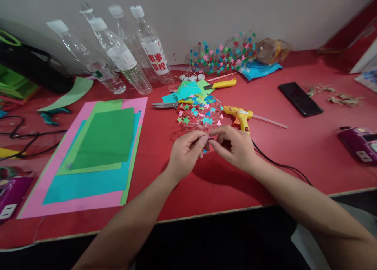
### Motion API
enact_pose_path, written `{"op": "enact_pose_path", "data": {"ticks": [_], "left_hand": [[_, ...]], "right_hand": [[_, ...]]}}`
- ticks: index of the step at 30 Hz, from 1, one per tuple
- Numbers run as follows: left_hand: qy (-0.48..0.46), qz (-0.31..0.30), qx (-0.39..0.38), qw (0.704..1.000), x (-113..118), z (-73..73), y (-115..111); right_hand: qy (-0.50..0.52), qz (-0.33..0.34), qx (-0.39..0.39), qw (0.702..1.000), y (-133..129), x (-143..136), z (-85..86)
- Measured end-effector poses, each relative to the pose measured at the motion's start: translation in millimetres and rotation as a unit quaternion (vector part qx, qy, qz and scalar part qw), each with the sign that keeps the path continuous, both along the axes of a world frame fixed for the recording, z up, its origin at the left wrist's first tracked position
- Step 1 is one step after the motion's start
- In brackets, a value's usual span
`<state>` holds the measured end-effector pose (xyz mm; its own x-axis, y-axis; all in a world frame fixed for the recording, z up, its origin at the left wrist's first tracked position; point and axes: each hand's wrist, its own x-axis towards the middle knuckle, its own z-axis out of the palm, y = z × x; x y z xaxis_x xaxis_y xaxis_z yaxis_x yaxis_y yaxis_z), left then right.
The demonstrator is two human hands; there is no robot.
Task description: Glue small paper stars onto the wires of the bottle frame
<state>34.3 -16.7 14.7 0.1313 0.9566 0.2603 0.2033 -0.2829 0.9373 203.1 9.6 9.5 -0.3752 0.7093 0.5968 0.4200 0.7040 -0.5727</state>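
My left hand (186, 152) and my right hand (235, 146) meet near the middle of the red table. Between their pinched fingertips is a small dark purplish piece (210, 138), mostly hidden by the fingers. Just beyond my hands sits a clear plastic piece with colored paper stars (200, 112) on and around it. Scissors (165, 104) lie behind it to the left, partly covered by paper scraps (188, 90). A yellow glue gun (240, 114) with a clear stick rests just behind my right hand.
Colored sheets (103, 138) are stacked at left. Plastic bottles (154, 52) stand by the wall. A star-covered bottle (224, 56), a yellow cutter (224, 83) and a blue packet (259, 69) lie at the back. A phone (300, 99) and purple power strip (359, 144) are at right.
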Motion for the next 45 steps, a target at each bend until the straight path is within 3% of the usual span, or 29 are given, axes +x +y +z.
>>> {"op": "enact_pose_path", "data": {"ticks": [8, 10, 12, 14, 16, 19, 29, 35, 37, 39, 42, 45], "left_hand": [[0.081, 0.035, 0.108, 0.99, -2.8, 2.9, -0.4], [0.073, 0.056, 0.132, 0.987, -6.1, 2.8, 1.1], [0.047, 0.094, 0.147, 0.984, -10.9, 2.8, 3.9], [0.011, 0.133, 0.146, 0.98, -15.7, 2.3, 7.5], [-0.025, 0.164, 0.131, 0.977, -19.3, 1.4, 10.9], [-0.057, 0.187, 0.112, 0.974, -21.1, 0.0, 13.9], [-0.06, 0.182, 0.115, 0.975, -20.6, 0.1, 17.4], [-0.05, 0.17, 0.1, 0.979, -20.1, 1.4, 16.6], [-0.048, 0.17, 0.099, 0.979, -19.6, 1.6, 16.2], [-0.049, 0.169, 0.098, 0.98, -19.2, 1.6, 16.1], [-0.051, 0.167, 0.096, 0.98, -18.9, 1.2, 16.4], [-0.046, 0.175, 0.095, 0.979, -19.4, -0.1, 17.4]], "right_hand": [[0.05, 0.055, -0.114, 0.991, 0.3, 3.6, 13.4], [0.058, 0.016, -0.12, 0.991, 5.7, 10.2, 17.2], [0.041, -0.104, -0.108, 0.988, 16.6, 20.3, 20.3], [-0.07, -0.246, -0.086, 0.963, 31.7, 31.6, 20.7], [-0.247, -0.34, -0.117, 0.9, 47.2, 40.9, 17.8], [-0.401, -0.342, -0.218, 0.822, 62.8, 47.4, 10.0], [-0.415, -0.348, -0.273, 0.795, 71.2, 56.5, 5.7], [-0.306, -0.308, -0.282, 0.856, 85.9, 69.3, -7.2], [-0.205, -0.326, -0.29, 0.876, 88.3, 72.3, -7.0], [-0.023, -0.316, -0.309, 0.897, 86.8, 72.4, -1.9], [0.245, -0.18, -0.355, 0.884, 76.4, 66.8, 12.3], [0.296, -0.013, -0.441, 0.847, 60.7, 57.8, 25.5]]}}
